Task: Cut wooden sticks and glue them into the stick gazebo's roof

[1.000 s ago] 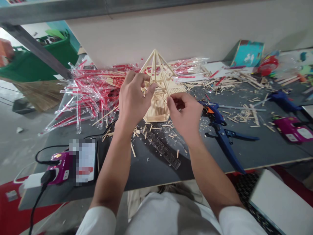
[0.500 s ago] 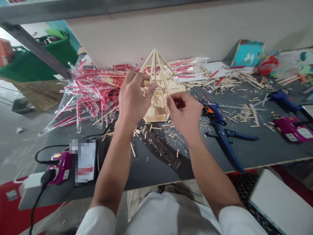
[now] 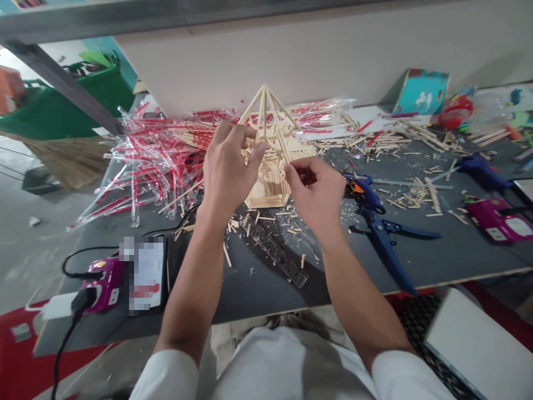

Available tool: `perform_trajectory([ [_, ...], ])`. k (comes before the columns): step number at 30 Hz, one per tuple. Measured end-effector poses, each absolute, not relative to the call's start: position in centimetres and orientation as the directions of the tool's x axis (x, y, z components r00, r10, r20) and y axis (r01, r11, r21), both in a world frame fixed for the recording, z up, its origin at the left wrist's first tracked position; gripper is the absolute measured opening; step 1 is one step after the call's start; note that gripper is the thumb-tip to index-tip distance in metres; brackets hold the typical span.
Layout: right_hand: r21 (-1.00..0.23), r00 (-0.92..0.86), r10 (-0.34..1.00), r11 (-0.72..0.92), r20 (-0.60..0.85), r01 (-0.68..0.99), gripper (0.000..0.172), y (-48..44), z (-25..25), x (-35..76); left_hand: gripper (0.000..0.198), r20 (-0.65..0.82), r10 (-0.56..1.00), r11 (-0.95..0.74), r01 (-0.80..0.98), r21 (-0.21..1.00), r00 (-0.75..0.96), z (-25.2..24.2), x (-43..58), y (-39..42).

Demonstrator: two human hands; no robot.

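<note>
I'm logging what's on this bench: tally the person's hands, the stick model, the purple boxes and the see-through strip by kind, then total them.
Left hand and right hand: 2
Stick model: 1
Purple box by the phone and purple box at the table's right end: 2
See-through strip: 1
Total: 6

On the table (image 3: pixel 245 294), the ruler (image 3: pixel 277 253) lies before the stick model (image 3: pixel 268 191), wrappers (image 3: pixel 154 161) left.

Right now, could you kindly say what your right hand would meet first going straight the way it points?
Most likely the pale wooden-stick model with the pyramid-shaped top; the right hand appears right at its near side, though depth leaves actual contact unclear.
</note>
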State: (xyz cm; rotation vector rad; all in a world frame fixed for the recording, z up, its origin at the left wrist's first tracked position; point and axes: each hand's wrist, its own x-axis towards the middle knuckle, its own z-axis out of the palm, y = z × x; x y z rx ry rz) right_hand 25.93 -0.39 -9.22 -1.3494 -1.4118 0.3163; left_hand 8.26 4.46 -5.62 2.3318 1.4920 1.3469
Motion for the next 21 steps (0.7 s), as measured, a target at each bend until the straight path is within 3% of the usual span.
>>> perform_trajectory([
  [11, -0.799, 0.264, 0.818, 0.338, 0.511, 0.497, 0.016, -0.7, -9.6, 25.9, 0.02, 0.648, 0.746, -0.528, 0.73, 0.435, 0.153, -5.5, 8.2, 4.3],
  [21, -0.833, 0.37, 0.771, 0.355, 0.517, 0.425, 0.023, -1.0, -10.4, 29.4, 0.022, 0.625, 0.767, -0.518, 0.713, 0.473, 0.143, -4.2, 8.4, 3.2],
])
